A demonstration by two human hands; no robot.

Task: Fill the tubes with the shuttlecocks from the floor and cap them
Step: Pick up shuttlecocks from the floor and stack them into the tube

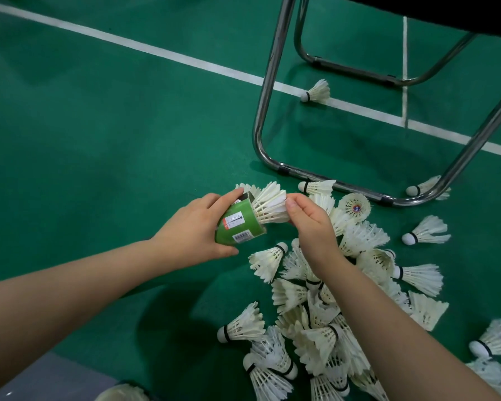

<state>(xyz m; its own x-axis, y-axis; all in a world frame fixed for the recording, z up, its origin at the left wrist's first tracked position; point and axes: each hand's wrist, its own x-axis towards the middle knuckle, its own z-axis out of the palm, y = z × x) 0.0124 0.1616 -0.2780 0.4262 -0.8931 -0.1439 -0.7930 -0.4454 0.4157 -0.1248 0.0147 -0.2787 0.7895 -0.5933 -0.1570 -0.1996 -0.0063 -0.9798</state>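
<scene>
Holding the green tube [239, 224] in my left hand [197, 224], I have the fingers over its upper side and the thumb under it, so this hand is closed firmly around the tube. The tube lies nearly level, and its open mouth is turned toward my right hand [310, 224]. A shuttlecock [271, 205] sticks out from that mouth with the feathers outward; its cork is hidden inside the tube. My right hand is just beside the mouth with curled fingers, and the fingertips and thumb pinch the feather rim of this shuttlecock.

Under my right wrist and along my right forearm is the pile of white shuttlecocks [315, 322] on the green floor [99, 140]. They lie in all directions, many touching or lying one on another. A lone shuttlecock [268, 260] lies below the tube, between my two hands. To the outer side of my right hand a separate shuttlecock [427, 231] lies apart from the pile.

Beyond my right hand the metal chair frame [261, 111] stands on the floor, and its lower bar is near the far edge of the pile. Farther beyond it, a far shuttlecock [317, 92] lies on the white line [156, 52]. Near my left elbow is a grey shape [55, 377]; I cannot tell what it is.
</scene>
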